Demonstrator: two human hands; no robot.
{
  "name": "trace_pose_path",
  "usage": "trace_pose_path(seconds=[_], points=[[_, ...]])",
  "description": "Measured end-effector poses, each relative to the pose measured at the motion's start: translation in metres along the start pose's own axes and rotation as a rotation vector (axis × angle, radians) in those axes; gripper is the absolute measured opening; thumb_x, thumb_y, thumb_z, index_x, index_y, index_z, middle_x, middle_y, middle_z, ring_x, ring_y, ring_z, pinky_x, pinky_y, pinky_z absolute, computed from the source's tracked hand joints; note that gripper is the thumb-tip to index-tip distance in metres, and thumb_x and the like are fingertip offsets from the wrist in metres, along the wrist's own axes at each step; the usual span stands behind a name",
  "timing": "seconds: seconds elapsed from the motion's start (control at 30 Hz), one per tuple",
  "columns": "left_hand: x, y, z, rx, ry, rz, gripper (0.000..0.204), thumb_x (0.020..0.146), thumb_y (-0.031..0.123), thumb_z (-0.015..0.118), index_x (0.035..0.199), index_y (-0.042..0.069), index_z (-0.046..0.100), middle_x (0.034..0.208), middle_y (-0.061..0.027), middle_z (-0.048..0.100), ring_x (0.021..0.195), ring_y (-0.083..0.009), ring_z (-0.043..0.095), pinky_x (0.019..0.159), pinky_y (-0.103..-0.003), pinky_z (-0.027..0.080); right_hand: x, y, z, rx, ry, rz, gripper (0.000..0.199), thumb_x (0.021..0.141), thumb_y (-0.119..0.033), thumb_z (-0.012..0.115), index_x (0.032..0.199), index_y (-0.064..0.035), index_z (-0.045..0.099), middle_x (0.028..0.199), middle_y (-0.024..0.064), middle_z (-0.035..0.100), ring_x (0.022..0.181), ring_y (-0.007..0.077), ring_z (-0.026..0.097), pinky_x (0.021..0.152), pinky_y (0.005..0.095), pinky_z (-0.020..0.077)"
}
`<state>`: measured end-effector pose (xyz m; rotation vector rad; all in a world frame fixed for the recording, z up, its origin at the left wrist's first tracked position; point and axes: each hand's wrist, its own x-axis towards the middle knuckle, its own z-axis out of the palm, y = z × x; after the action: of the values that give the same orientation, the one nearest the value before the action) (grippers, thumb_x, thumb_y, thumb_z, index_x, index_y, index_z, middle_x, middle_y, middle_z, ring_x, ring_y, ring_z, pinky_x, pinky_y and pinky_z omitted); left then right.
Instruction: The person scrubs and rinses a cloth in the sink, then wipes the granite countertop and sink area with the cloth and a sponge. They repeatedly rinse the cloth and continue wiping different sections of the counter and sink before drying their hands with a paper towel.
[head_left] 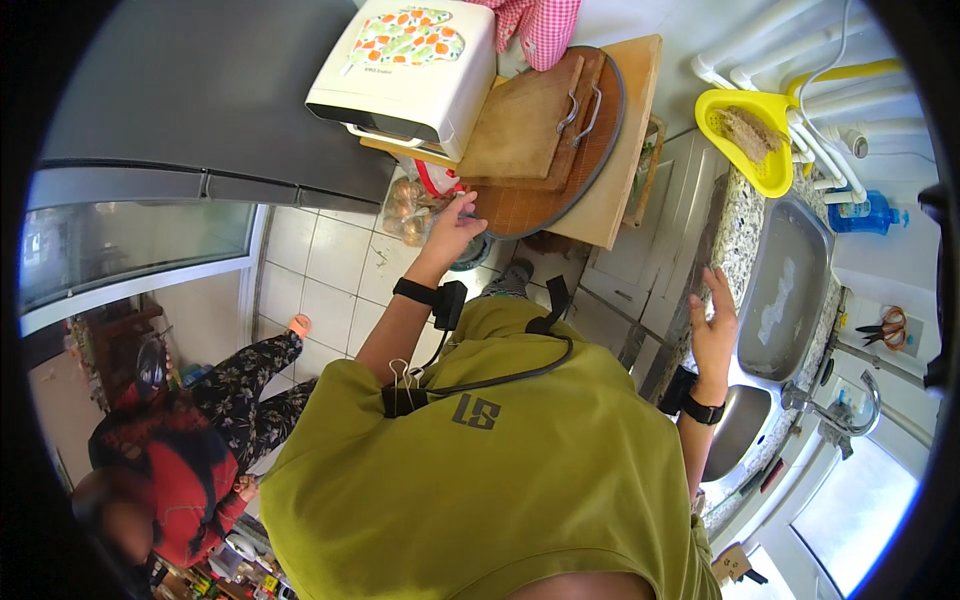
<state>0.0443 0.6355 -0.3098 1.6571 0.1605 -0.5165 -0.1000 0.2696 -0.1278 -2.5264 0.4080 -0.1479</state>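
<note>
My left hand point(455, 232) is beside the left edge of a round brown board point(508, 212) with a dark rim. Its fingers are a little apart and nothing shows in them; whether they touch the rim I cannot tell. On the round board lean rectangular wooden cutting boards point(520, 125) with metal handles. A red and white bag point(438, 178) is just beyond my left fingertips. My right hand point(714, 330) is open and empty, fingers spread, over the speckled counter edge point(738, 225) next to the metal sink point(778, 300).
A white countertop appliance point(415, 85) carries a fruit-patterned oven mitt point(408, 38). Bagged round produce point(405, 215) lies on the tiled floor point(330, 255). A yellow strainer basket point(752, 140) stands at the sink's far end. Another person point(190, 450) is at my left.
</note>
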Motion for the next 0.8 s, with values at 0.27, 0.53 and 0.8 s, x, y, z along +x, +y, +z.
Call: trace_pose_path(seconds=[0.27,0.53,0.8], points=[[-0.025,0.0,0.031,0.007,-0.252,-0.019,0.049,0.084,0.009,0.063,0.131,0.009,0.047,0.082,-0.0032,0.061,0.073,-0.0096,0.056,0.068,-0.024,0.047,-0.007,-0.003,0.019,0.02,-0.15,0.051,0.04,0.083,-0.003,0.058,0.122,-0.0049,0.056,0.124,0.0179,0.056,0.118,0.0305,0.052,0.1,0.0348,0.0381],[-0.053,0.075,0.087,0.11,-0.365,0.181,0.067,0.08,0.003,0.063,0.139,0.012,0.032,0.071,-0.0046,0.059,0.062,-0.0111,0.054,0.06,-0.025,0.045,-0.036,0.006,0.022,0.115,-0.142,0.077,0.038,0.081,-0.001,0.057,0.119,-0.0035,0.056,0.113,0.0193,0.061,0.102,0.0357,0.058,0.09,0.0386,0.0448],[-0.049,0.074,0.118,0.184,-0.324,0.224,0.069,0.079,0.0,0.061,0.138,0.01,0.028,0.07,-0.0019,0.054,0.065,-0.0099,0.052,0.062,-0.024,0.043,-0.077,0.044,0.01,0.176,-0.015,0.198,0.034,0.084,-0.003,0.056,0.118,-0.0026,0.059,0.111,0.0167,0.063,0.104,0.0283,0.061,0.088,0.0332,0.0462]])
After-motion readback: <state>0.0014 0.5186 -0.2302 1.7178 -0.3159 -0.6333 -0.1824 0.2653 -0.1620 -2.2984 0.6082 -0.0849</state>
